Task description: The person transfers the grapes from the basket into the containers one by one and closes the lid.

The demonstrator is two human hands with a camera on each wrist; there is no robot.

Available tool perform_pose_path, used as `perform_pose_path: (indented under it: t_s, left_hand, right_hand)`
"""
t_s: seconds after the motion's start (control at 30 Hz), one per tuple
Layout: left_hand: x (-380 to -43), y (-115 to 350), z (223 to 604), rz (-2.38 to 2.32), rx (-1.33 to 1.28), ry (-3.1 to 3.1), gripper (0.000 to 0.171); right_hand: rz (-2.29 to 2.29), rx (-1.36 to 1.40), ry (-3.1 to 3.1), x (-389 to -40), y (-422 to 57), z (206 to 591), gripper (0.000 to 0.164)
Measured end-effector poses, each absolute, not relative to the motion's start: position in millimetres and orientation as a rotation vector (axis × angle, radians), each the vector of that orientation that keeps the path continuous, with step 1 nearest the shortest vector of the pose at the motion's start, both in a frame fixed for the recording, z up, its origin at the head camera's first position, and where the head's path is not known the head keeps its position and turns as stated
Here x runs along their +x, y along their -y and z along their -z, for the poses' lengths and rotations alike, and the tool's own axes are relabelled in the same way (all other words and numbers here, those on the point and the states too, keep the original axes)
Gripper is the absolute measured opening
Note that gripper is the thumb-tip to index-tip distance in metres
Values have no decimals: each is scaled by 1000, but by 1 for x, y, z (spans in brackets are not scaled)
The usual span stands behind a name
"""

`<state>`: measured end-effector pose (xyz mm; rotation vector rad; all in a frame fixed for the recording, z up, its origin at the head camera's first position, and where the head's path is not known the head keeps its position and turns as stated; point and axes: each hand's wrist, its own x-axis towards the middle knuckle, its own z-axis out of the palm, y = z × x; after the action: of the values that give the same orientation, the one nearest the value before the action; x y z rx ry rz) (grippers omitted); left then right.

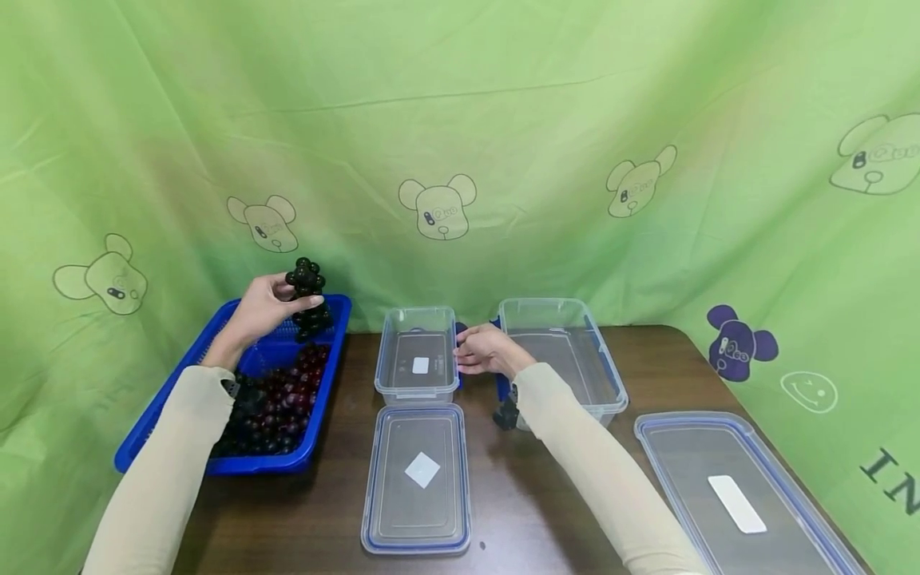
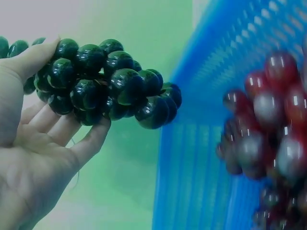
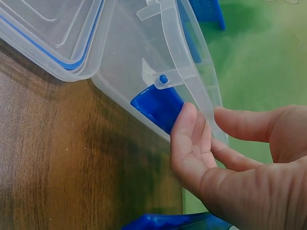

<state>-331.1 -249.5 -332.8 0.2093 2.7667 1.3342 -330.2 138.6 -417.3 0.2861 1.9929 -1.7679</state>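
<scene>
A bunch of dark green, near-black grapes (image 1: 306,281) is held up by my left hand (image 1: 262,310) over the back of the blue basket (image 1: 327,399). In the left wrist view, the thumb and fingers lie around the grape bunch (image 2: 88,86). Red and dark grapes (image 1: 287,399) lie in the basket below. My right hand (image 1: 490,350) grips the right side of the small clear container (image 1: 417,394). Seen from the right wrist, the fingers are by the blue side latch (image 3: 160,106) and the thumb is at the rim.
A larger clear container (image 1: 607,399) with blue latches stands to the right, partly behind the right forearm. The small container's lid (image 1: 417,519) lies in front of it. A larger lid (image 1: 690,455) lies at the right. Green printed cloth (image 1: 532,224) hangs behind the wooden table (image 1: 517,511).
</scene>
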Motion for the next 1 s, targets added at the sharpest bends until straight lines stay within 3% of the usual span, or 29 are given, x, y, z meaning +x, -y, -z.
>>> perform_pose_path:
  t_s: [0.1,0.27,0.33,0.5,0.63,1.0]
  left_hand:
    - [-330,239,332,-1436,224,-2743,106]
    - [-330,220,331,-1607,235,-2682,63]
    - [-331,212,330,-1678,228,-2619,55]
    - [-336,191,330,-1812,202,-2399,83]
    - [-340,171,335,-1870,142,-2239,93]
    - [-352,134,363,-1931,123,-2001,90]
  right_hand:
    - [1768,291,-1986,-330,-139,417,54]
    - [1775,288,-1969,-330,-140,417,59]
    - [1775,284,-1962,-331,-140,417,60]
    - [1769,282,-1957,-332,-141,418,63]
    - [1780,286,-1938,-330,-141,417,63]
    - [1798,292,-1943,-331,-139,419,62]
